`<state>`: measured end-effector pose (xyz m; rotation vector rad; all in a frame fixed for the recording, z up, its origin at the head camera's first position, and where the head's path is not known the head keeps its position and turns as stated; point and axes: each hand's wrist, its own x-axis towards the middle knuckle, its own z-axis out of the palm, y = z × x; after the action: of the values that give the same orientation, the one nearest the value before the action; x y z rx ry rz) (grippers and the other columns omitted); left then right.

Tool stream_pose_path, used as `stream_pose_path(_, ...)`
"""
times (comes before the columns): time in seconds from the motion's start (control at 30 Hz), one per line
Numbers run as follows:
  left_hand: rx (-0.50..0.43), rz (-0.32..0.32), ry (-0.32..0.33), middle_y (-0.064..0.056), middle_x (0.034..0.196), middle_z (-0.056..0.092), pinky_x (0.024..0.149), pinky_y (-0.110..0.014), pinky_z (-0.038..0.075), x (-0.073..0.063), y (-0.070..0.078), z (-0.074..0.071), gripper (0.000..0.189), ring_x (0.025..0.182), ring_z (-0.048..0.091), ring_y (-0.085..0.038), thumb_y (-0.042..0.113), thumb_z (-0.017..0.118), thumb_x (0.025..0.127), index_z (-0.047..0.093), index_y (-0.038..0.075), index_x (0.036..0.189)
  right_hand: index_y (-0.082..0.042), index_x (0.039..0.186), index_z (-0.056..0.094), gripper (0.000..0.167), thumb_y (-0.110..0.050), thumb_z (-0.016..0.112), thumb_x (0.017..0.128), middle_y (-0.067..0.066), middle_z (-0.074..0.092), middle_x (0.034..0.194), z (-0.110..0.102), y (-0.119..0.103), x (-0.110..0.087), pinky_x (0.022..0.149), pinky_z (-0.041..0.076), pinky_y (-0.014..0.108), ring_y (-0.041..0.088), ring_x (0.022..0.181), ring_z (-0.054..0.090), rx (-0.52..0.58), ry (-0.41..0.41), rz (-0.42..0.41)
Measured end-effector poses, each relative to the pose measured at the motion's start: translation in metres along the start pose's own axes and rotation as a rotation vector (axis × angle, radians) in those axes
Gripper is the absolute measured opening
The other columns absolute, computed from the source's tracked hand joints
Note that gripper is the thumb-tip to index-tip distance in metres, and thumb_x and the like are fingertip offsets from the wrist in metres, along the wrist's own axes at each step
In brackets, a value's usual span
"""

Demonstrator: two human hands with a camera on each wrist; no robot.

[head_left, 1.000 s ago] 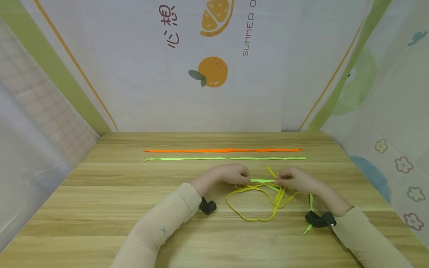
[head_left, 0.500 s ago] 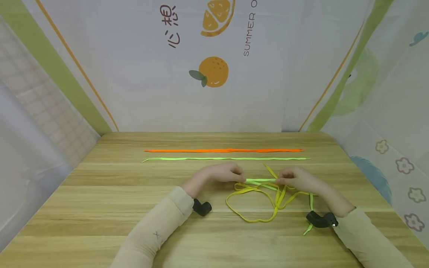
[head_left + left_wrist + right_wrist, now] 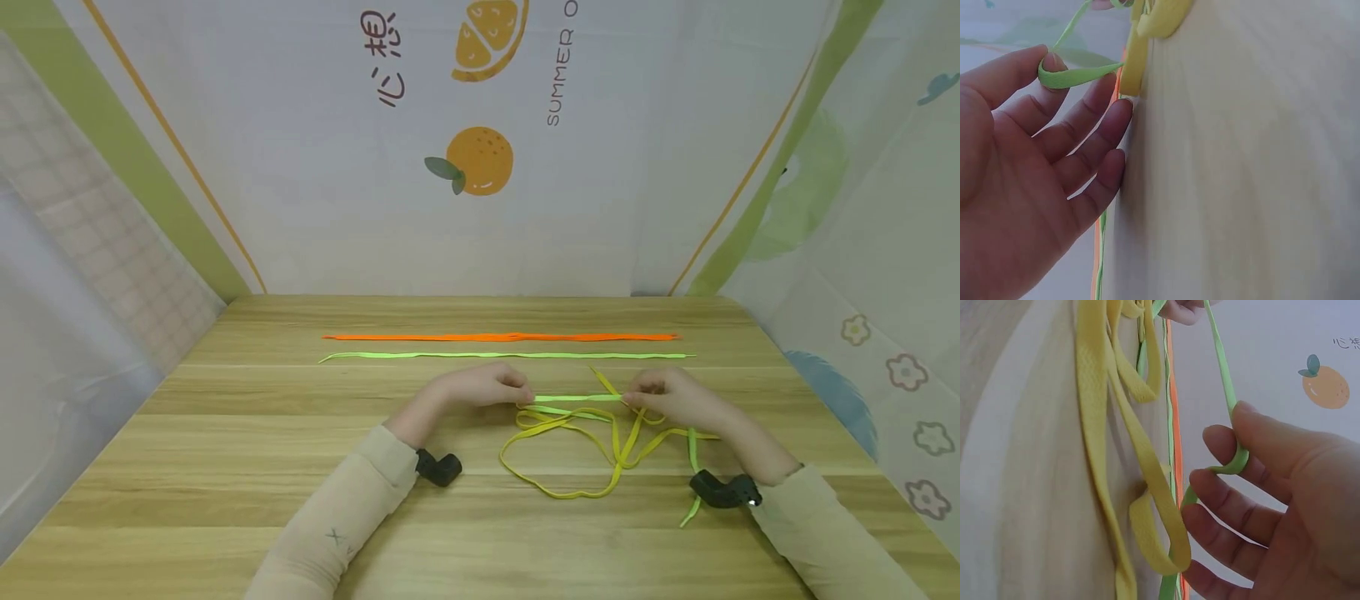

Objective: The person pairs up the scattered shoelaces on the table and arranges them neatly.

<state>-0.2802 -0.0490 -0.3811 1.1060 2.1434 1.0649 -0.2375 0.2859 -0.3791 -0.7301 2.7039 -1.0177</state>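
Note:
A light green shoelace [image 3: 577,398] is stretched between both hands, just over the table. My left hand [image 3: 487,385] pinches one part of it between thumb and index finger; in the left wrist view the lace bends round the fingertip [image 3: 1054,62]. My right hand [image 3: 678,400] pinches it farther right, where the right wrist view shows the green lace [image 3: 1222,369] looping past the thumb. Below the hands lies a tangled yellow shoelace [image 3: 573,495] in loose loops. The green lace's tail end [image 3: 690,512] shows beside the right wrist, with part of its run hidden under the hand.
Toward the back of the wooden table [image 3: 247,467], an orange shoelace [image 3: 450,337] and another green shoelace [image 3: 450,356] lie straight, side by side. A printed cloth [image 3: 315,208] hangs behind. Each wrist carries a black camera mount [image 3: 439,468].
My left hand has moved left along with the green lace, so the stretch between the hands is longer. The right hand has shifted slightly right. The yellow loop has moved a little left.

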Motion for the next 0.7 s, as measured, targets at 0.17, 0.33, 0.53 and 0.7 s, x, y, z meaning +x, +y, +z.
stream_pose_path(0.17, -0.043, -0.021, 0.024, -0.001, 0.079, 0.051, 0.069, -0.025, 0.036, -0.008, -0.004, -0.004, 0.027, 0.074, 0.042, -0.010, 0.022, 0.053, 0.098, 0.062, -0.001, 0.087, -0.012, 0.082, 0.068, 0.020, -0.026, 0.061, 0.095, 0.001, 0.061, 0.093, -0.001, 0.000, -0.001, 0.065, 0.046, 0.033, 0.020, 0.078, 0.052, 0.023, 0.022, -0.023)
stream_pose_path(0.33, -0.108, -0.043, 0.031, -0.005, 0.093, 0.061, 0.079, -0.029, 0.045, -0.017, -0.006, -0.010, 0.026, 0.087, 0.053, -0.014, 0.020, 0.053, 0.098, 0.066, -0.003, 0.097, -0.012, 0.077, 0.067, 0.023, -0.025, 0.063, 0.094, 0.002, 0.058, 0.093, -0.001, -0.002, -0.002, 0.069, 0.045, 0.035, 0.021, 0.082, 0.051, 0.025, 0.061, -0.063)
stream_pose_path(0.53, -0.062, -0.036, 0.043, -0.008, 0.101, 0.063, 0.086, -0.031, 0.045, -0.026, -0.010, -0.019, 0.027, 0.094, 0.055, -0.014, 0.022, 0.052, 0.099, 0.067, 0.000, 0.103, -0.013, 0.081, 0.069, 0.020, -0.026, 0.062, 0.095, 0.010, 0.053, 0.112, -0.005, -0.004, -0.003, 0.077, 0.044, 0.040, 0.024, 0.095, 0.051, -0.001, 0.111, -0.031)
stream_pose_path(0.7, -0.098, -0.044, 0.057, -0.010, 0.107, 0.066, 0.090, -0.035, 0.044, -0.034, -0.013, -0.024, 0.028, 0.103, 0.057, -0.020, 0.021, 0.051, 0.100, 0.068, 0.000, 0.106, -0.012, 0.083, 0.069, 0.019, -0.023, 0.061, 0.096, 0.005, 0.059, 0.108, -0.008, -0.006, -0.004, 0.080, 0.045, 0.043, 0.029, 0.103, 0.053, 0.012, 0.121, -0.044)
